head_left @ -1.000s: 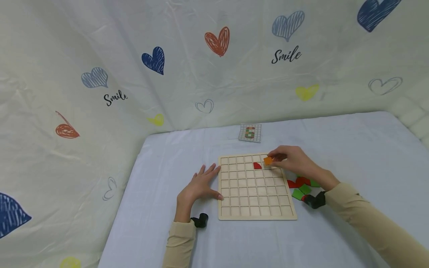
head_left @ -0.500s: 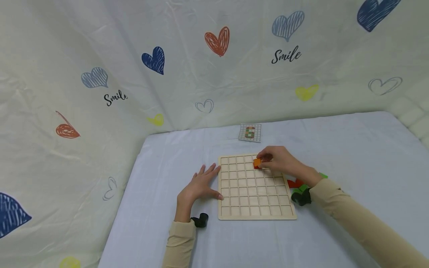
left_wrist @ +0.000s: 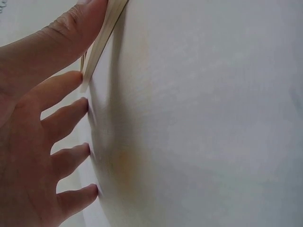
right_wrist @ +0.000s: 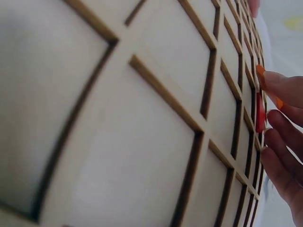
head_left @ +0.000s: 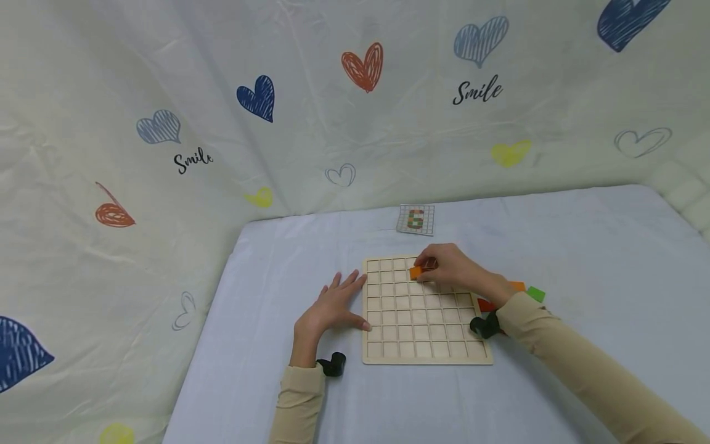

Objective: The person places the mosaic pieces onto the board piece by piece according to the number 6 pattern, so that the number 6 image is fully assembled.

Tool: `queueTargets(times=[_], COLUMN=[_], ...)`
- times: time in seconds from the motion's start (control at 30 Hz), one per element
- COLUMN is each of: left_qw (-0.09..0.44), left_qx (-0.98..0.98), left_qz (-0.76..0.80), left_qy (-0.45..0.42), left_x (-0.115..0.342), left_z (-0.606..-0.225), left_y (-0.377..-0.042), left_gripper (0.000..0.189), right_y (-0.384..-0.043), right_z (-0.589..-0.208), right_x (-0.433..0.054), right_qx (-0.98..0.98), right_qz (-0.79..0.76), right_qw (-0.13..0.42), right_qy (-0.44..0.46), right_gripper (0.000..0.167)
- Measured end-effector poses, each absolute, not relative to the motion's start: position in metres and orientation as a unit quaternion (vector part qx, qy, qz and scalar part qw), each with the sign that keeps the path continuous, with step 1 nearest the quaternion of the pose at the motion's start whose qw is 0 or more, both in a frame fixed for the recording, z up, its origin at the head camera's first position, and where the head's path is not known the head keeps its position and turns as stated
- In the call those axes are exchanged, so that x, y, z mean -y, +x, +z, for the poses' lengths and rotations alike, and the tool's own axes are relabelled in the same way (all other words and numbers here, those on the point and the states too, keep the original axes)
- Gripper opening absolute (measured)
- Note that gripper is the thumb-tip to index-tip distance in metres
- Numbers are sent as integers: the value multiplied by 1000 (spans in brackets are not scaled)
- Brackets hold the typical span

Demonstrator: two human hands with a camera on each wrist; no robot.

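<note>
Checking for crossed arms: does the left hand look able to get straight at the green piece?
Probably not: the board and right arm lie between the left hand and green piece.

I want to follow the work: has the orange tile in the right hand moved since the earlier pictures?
Yes. In the head view, the right hand has carried the orange tile left across the wooden board, nearer its left edge.

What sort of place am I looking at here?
Probably a tabletop play or craft corner, perhaps at home or in a simple studio; the pictures don't settle which. A heart-printed backdrop rises behind a cloth-covered table, on which a wooden grid board lies.
</note>
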State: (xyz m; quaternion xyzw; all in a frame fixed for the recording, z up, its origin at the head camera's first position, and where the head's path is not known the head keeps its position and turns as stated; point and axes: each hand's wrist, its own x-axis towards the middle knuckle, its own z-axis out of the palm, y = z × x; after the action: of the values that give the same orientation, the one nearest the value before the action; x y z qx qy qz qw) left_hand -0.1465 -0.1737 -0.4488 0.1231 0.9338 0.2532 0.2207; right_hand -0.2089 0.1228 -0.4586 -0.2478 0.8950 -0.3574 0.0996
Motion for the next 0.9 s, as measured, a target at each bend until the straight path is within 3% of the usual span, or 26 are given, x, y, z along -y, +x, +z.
queueTargets(times=[0.9], left_qw=[221], left_qx=[-934], left_qz=[253], left_qy=[118], left_x=[172], left_z=[-449], left_y=[-146], left_gripper=[109], right_y=[-203], right_z=[-452], right_x=[-133], right_qx=[-898], right_qz=[-331], right_qw=[63], right_qy=[-284], right_gripper=[21])
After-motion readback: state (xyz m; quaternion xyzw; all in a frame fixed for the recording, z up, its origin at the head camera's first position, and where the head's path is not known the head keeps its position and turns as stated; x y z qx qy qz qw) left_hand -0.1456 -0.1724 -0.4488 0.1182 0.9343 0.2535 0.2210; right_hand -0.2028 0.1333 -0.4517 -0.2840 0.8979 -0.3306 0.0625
